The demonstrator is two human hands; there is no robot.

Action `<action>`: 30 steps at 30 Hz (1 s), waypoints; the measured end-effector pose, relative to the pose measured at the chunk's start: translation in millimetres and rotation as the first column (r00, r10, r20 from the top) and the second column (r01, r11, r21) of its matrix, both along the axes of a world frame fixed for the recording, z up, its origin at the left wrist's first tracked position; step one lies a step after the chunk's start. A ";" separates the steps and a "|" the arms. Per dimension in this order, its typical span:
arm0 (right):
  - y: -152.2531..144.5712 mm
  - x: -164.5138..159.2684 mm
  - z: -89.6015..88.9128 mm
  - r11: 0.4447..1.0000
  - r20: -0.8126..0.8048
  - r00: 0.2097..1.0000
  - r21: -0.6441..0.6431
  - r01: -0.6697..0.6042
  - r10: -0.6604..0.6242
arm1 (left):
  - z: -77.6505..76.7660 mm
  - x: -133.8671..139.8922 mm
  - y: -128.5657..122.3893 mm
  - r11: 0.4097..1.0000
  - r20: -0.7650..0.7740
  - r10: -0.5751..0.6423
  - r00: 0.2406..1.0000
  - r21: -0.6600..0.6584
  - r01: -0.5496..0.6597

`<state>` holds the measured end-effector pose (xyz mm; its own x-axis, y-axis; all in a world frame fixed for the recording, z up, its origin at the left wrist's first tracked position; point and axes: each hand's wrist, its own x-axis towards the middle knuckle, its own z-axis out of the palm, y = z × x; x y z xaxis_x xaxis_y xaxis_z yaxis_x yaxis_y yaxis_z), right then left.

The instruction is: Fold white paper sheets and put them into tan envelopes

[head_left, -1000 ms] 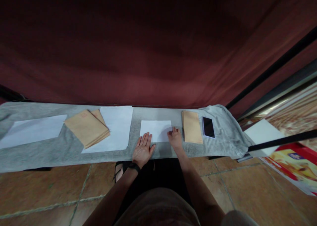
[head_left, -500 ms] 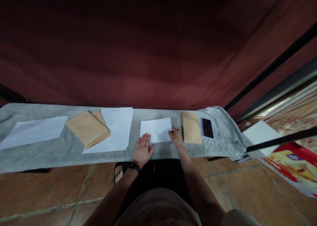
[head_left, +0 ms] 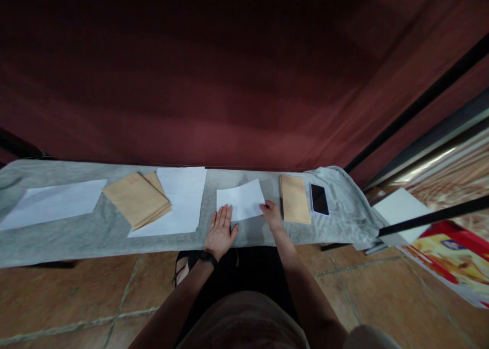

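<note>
A white sheet of paper lies in front of me on the grey cloth, its right part lifted and bent. My left hand rests flat on the sheet's lower left corner, fingers stretched out. The right edge of the sheet is pinched between the thumb and fingers of my right hand. Just beyond that hand lie brown envelopes, stacked neatly.
A phone is at the right. To the left, more brown envelopes overlap larger white sheets, with another white paper farther left. Grey cloth covers the narrow table; a dark red curtain hangs behind it.
The right side of the sheet has come up off the cloth and bent, with my right hand holding its edge. My left hand has stayed in place.
</note>
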<state>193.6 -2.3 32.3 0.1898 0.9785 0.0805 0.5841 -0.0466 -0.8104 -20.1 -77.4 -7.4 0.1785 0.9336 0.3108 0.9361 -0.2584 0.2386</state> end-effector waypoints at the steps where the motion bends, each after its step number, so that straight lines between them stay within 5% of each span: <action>1: 1.8 0.6 7.1 1.000 -0.016 1.000 0.013 -0.004 0.004 | 0.2 0.1 -0.5 1.000 0.002 0.003 1.000 0.008 -0.003; 4: 7.9 4.5 33.5 0.995 -0.070 0.998 0.104 0.005 0.002 | 0.1 0.2 -2.6 0.999 0.016 0.002 1.000 0.033 -0.003; 9: 0.8 7.6 60.6 0.890 -0.040 0.992 0.446 -0.090 0.121 | -0.7 -3.6 -5.1 0.998 0.093 -0.049 0.994 0.053 0.045; 15: -40.7 -0.8 12.0 0.778 0.330 0.876 0.416 -0.470 0.352 | -3.9 -14.1 -2.6 0.997 0.455 -0.009 0.890 0.070 -0.026; 19: -65.0 -12.2 -16.9 0.783 0.475 0.795 0.296 -0.548 0.377 | -6.2 -18.5 -1.8 0.998 0.622 0.043 0.782 0.014 -0.066; 26: -84.8 -17.0 -24.5 0.765 0.436 0.787 0.280 -0.580 0.437 | -7.5 -30.6 -4.3 1.000 0.779 0.013 0.627 -0.004 -0.016; 30: -91.7 -4.7 -31.9 0.753 0.417 0.784 0.287 -0.593 0.459 | -0.9 -31.1 -12.6 0.992 0.645 -0.098 0.758 0.001 0.127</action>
